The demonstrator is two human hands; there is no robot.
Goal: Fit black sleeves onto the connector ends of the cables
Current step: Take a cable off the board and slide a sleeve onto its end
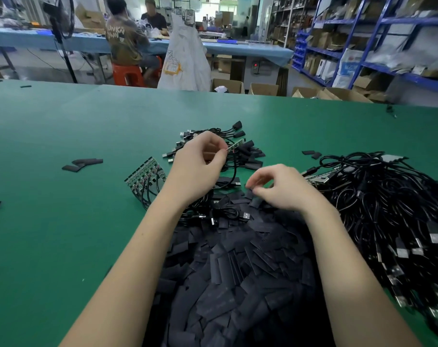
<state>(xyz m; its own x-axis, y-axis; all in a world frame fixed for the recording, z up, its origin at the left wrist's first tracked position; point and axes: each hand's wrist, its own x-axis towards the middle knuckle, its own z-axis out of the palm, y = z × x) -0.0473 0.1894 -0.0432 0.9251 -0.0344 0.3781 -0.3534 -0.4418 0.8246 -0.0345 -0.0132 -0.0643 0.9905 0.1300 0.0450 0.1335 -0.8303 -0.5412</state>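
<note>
Left hand (200, 164) pinches a bare cable end (235, 146) at its fingertips, held up. Right hand (279, 187) dips into the sleeve pile (238, 271) just below it, fingers curled, picking one sleeve. Next, I reckon: open it and slide it on squarely.

Head camera looks forward-down, near the table (62, 221).

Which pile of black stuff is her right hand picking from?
The right hand picks from the flat sleeve pile between the arms, not the tangled cable heap at right.
</note>
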